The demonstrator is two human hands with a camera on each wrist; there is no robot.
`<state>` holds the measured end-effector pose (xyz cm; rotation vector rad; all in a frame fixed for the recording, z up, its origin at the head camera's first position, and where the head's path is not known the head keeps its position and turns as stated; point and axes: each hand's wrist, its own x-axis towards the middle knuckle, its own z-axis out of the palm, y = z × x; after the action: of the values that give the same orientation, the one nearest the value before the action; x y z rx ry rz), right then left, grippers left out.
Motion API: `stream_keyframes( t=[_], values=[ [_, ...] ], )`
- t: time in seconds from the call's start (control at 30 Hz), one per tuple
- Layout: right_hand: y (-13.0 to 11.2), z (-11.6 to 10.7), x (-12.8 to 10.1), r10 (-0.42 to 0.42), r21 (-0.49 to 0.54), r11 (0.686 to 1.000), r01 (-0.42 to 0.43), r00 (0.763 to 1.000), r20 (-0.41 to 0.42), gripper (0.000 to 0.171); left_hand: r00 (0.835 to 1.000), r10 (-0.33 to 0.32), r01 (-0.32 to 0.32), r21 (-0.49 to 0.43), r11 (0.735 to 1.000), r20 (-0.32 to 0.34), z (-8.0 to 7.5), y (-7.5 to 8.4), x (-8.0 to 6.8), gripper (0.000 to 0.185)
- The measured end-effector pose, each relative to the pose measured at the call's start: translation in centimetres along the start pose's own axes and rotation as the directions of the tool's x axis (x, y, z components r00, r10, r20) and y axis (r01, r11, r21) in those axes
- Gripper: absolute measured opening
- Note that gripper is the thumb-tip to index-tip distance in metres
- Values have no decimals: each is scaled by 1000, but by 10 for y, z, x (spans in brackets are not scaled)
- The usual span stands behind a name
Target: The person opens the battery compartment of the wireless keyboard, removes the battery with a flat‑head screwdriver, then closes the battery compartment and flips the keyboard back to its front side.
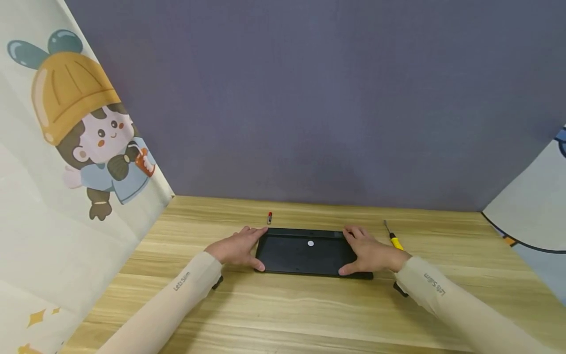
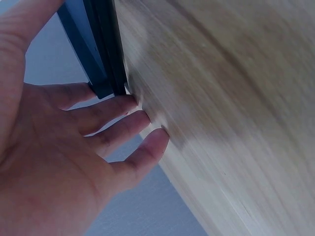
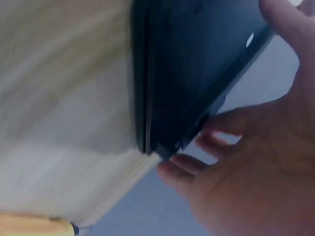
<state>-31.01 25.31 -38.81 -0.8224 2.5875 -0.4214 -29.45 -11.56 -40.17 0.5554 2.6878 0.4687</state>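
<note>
A black keyboard (image 1: 305, 253) lies with its underside up on the wooden table, a raised bar along its far edge and a round white sticker on it. My left hand (image 1: 236, 248) holds its left end, thumb at the near corner and index finger at the far corner. In the left wrist view, the other fingers of the left hand (image 2: 93, 142) spread beside the keyboard's corner, close over the tabletop. My right hand (image 1: 369, 251) grips the right end, its thumb on the near part and fingers at the far edge. The right wrist view shows those fingertips (image 3: 172, 172) around the corner.
Behind the keyboard lies a small red and silver battery (image 1: 269, 218). A screwdriver (image 1: 395, 240) with a yellow and black handle rests to the right, beyond the right hand. A grey-blue partition (image 1: 309, 123) rises at the back edge of the table (image 1: 283, 314).
</note>
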Motion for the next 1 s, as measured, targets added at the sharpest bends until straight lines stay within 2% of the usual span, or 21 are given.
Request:
stream_keyframes(
  t=[0.13, 0.47, 0.8, 1.0],
  values=[
    [-8, 10, -3, 23, -40, 999, -24, 999, -23, 120, 1000, 16, -16, 1, 1000, 3, 2, -3, -3, 106],
    [-15, 18, -6, 53, -46, 997, -55, 998, -38, 123, 999, 37, -37, 5, 999, 6, 2, -6, -10, 106],
    [-28, 22, -5, 52, -81, 995, -55, 998, -36, 120, 999, 37, -37, 1, 999, 13, 1, -11, -17, 107],
    [-31, 13, 4, 61, -130, 989, -64, 998, -29, 121, 1000, 21, -21, -14, 1000, 4, 0, -13, -14, 107]
  ],
)
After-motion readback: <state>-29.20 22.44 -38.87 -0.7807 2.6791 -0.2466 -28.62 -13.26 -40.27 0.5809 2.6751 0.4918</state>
